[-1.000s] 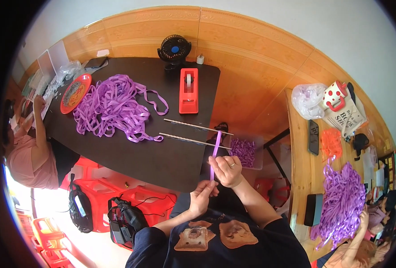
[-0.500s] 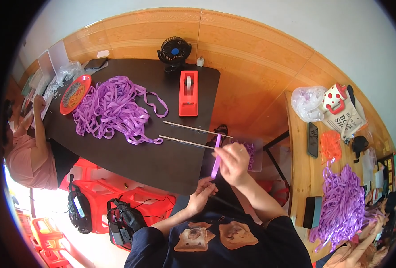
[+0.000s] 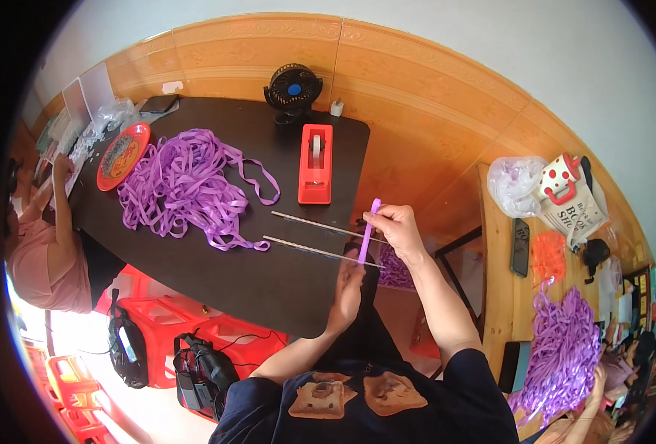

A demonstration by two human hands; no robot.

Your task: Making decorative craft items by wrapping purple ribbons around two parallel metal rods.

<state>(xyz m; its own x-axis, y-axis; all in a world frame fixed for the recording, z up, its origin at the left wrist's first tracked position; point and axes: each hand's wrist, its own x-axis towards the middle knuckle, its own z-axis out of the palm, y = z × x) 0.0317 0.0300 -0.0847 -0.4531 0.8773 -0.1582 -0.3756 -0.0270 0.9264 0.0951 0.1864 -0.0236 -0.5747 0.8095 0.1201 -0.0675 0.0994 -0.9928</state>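
Two thin metal rods with twisted shafts point(image 3: 306, 246) jut side by side over the right edge of the dark table. A short stretch of purple ribbon point(image 3: 369, 231) runs across them near their free ends. My right hand point(image 3: 396, 231) pinches its upper end between thumb and fingers. At its lower end, below the nearer rod, is my left hand point(image 3: 346, 294), thumb and fingers closing on the ribbon; its fingers are partly blurred. A big tangled heap of purple ribbon point(image 3: 187, 189) lies on the table to the left of the rods.
On the dark table point(image 3: 217, 277) stand a red tape dispenser point(image 3: 315, 189), a black fan point(image 3: 293, 92) and a red plate point(image 3: 123, 157). A co-worker point(image 3: 51, 251) sits at the left. The wooden table point(image 3: 496, 311) at right bears more purple ribbon point(image 3: 565, 348), with another person's hand there.
My right hand has risen with the ribbon's upper end. My left hand has moved up and forward toward the rods. The ribbon now stands a little higher, and the view has shifted slightly.
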